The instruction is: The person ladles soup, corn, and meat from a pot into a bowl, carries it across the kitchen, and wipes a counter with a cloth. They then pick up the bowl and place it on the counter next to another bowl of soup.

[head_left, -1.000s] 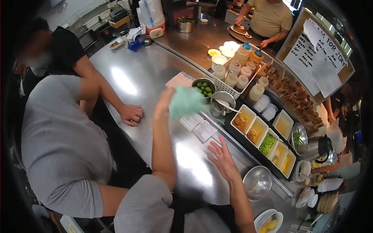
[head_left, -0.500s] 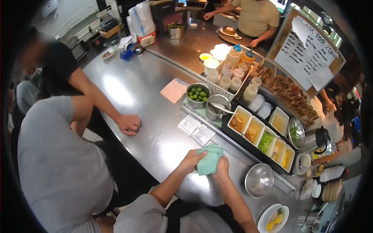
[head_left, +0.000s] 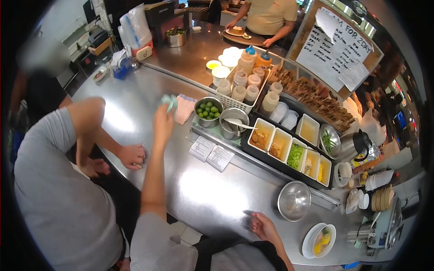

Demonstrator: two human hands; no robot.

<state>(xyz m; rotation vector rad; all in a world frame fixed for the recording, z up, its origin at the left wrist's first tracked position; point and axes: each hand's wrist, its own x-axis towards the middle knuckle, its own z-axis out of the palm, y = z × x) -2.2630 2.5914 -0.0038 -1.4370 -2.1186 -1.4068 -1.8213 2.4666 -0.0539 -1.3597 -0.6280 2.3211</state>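
My left hand is stretched far forward over the steel counter, its fingers closed on a light green cloth. A folded pink cloth lies just to the right of it. My right hand is low over the counter's near edge, fingers loosely curled and apart, with nothing visible in it. Nearest to that hand are a steel mixing bowl and a white bowl with yellow food, set on a plate. Two printed slips lie on the counter between my hands.
A steel pot of green limes stands beside a pot with a spoon. A black rack holds white food tubs. Squeeze bottles fill a white basket. At left, a co-worker's hand rests on the counter; another person stands across it.
My left hand has carried the green cloth forward and left, towards the pink cloth. My right hand has let go of the cloth and drawn back. The camera view has shifted.
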